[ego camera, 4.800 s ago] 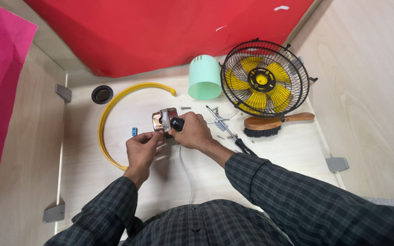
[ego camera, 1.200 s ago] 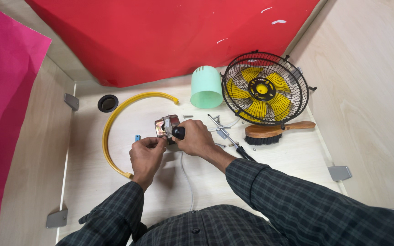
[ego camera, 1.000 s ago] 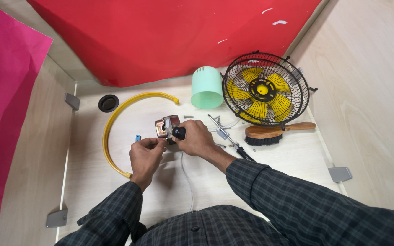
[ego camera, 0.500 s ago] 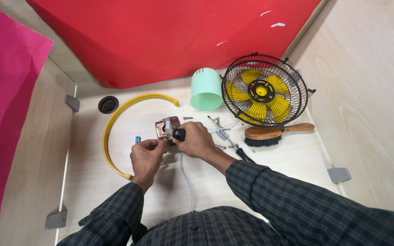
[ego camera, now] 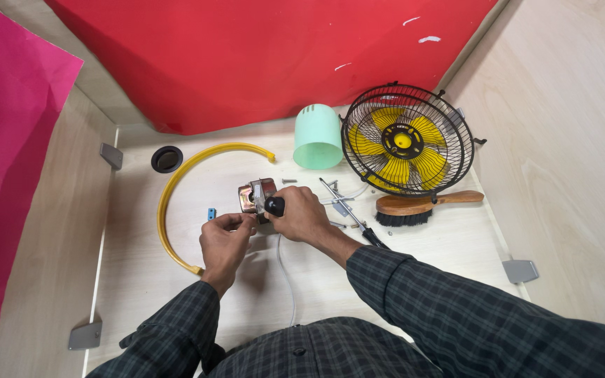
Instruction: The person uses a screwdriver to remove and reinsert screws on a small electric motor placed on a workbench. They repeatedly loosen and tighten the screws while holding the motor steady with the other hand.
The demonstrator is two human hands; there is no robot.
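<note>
Copper-wound small fan motor (ego camera: 255,195) sat mid-table, pinched by the left hand (ego camera: 224,241); the right hand (ego camera: 304,215) clenched a black-handled screwdriver (ego camera: 274,206) against it. Best kept square, motor braced firmly.

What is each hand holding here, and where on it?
Both hands grip the small motor: the left hand pinches its near underside, the right hand clasps its right end around a black knob.
</note>
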